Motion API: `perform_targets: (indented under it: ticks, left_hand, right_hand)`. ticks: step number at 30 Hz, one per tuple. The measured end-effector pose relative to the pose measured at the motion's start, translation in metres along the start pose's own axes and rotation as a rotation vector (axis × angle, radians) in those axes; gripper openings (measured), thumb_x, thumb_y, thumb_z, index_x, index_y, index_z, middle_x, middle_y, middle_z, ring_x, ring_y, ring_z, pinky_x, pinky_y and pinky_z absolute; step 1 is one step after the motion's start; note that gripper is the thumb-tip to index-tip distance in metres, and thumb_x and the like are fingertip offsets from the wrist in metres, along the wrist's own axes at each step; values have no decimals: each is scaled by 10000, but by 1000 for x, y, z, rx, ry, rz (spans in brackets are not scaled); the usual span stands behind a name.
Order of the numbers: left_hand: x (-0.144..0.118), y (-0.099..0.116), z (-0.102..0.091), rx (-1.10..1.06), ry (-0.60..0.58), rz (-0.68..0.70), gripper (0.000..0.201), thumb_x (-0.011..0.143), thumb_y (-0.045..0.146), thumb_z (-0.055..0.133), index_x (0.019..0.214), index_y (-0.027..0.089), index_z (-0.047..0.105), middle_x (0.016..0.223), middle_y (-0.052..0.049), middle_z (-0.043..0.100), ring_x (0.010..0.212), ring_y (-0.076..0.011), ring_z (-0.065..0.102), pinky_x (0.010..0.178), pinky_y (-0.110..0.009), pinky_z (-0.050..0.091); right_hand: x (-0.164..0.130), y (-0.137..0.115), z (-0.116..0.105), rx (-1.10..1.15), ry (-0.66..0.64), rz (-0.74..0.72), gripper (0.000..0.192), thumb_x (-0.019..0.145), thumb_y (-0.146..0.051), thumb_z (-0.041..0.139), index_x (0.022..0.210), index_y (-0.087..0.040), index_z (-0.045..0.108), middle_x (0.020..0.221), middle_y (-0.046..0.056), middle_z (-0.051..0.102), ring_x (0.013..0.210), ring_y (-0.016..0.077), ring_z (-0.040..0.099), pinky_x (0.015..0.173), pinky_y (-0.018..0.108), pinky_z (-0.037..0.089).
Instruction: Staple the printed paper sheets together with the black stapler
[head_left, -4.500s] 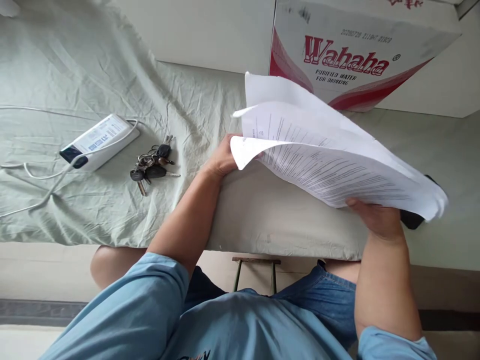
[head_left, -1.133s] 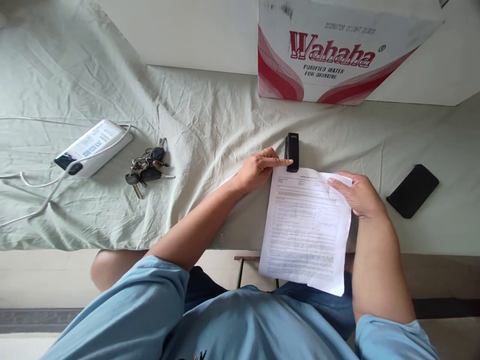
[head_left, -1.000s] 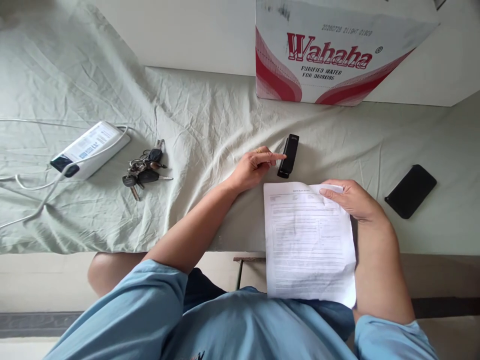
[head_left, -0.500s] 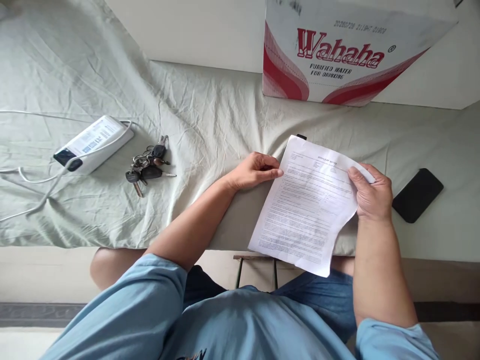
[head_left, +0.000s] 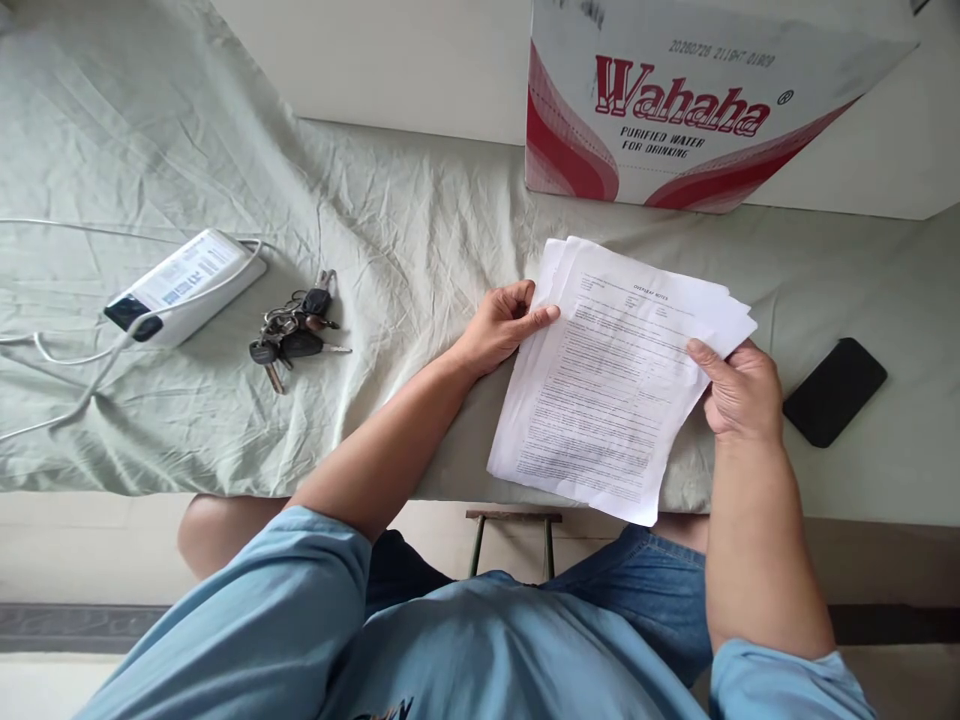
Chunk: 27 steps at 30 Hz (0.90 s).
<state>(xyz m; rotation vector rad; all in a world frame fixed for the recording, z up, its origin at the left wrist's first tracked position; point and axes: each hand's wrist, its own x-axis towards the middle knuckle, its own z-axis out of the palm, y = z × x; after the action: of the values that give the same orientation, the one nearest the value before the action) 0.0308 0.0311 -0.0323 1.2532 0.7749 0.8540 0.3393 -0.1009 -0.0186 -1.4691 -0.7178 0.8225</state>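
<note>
Several printed sheets of paper (head_left: 600,390) lie fanned slightly apart, their edges showing at the upper left and the right. The top page carries a heading and dense lines of text. My left hand (head_left: 504,328) grips the stack's left edge, thumb on top and fingers curled at the side. At the right edge, my right hand (head_left: 739,385) pinches the sheets with its thumb on the face; its other fingers are partly hidden behind them. The lower edge of the papers hangs a little over the front edge of the cloth-covered surface (head_left: 420,270).
A black phone (head_left: 835,392) lies right of my right hand. To the left are a bunch of keys (head_left: 296,330) and a white box-shaped device (head_left: 187,285) with white cables (head_left: 94,385). A Wahaha water carton (head_left: 675,120) stands at the back.
The papers have shifted up and away from me, and more sheet edges now show. My left thumb now lies over the left edge. The black piece behind the top edge is out of sight.
</note>
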Motion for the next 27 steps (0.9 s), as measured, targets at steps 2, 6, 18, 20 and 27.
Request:
perform_targets:
  ticks: [2,6,18,20,27]
  left_hand:
    - [-2,0,-1,-45,-27,-6,795,794,839,978,731,228,475,684,42,454,600,-89,392,540,-279,282]
    - [-5,3,-2,-94,-85,-47,702,903,861,874,822,208,630,706,16,597,607,-102,535,572,-259,424]
    - [-6,0,-1,-25,4,-194,793,901,1011,690,848,224,775,790,-79,797,794,-253,810,673,-339,632]
    - [-5,-3,-1,-55,3,-176,820,901,1032,658,864,223,787,781,-90,796,862,-293,849,716,-366,665]
    - [-8,5,-2,-41,-77,-150,778,807,952,872,842,182,774,826,-111,825,752,-249,809,649,-333,632]
  right_hand:
    - [2,1,-3,-9,54,-44,534,598,-513,1150,959,-234,872,959,47,888,1110,341,857,1155,604,683]
    - [1,1,-4,-34,111,-111,479,617,-535,1141,898,-242,886,916,35,880,1065,328,854,1113,587,699]
    - [6,-4,-12,-75,331,-212,375,723,-448,1041,963,-180,932,945,43,899,903,270,827,980,470,707]
    - [8,-4,-13,-61,359,-219,341,707,-423,1049,914,-181,927,921,38,894,868,252,811,981,451,702]
    - [3,-3,-5,-97,280,-219,330,754,-460,1045,902,-199,907,880,26,863,892,259,800,965,442,692]
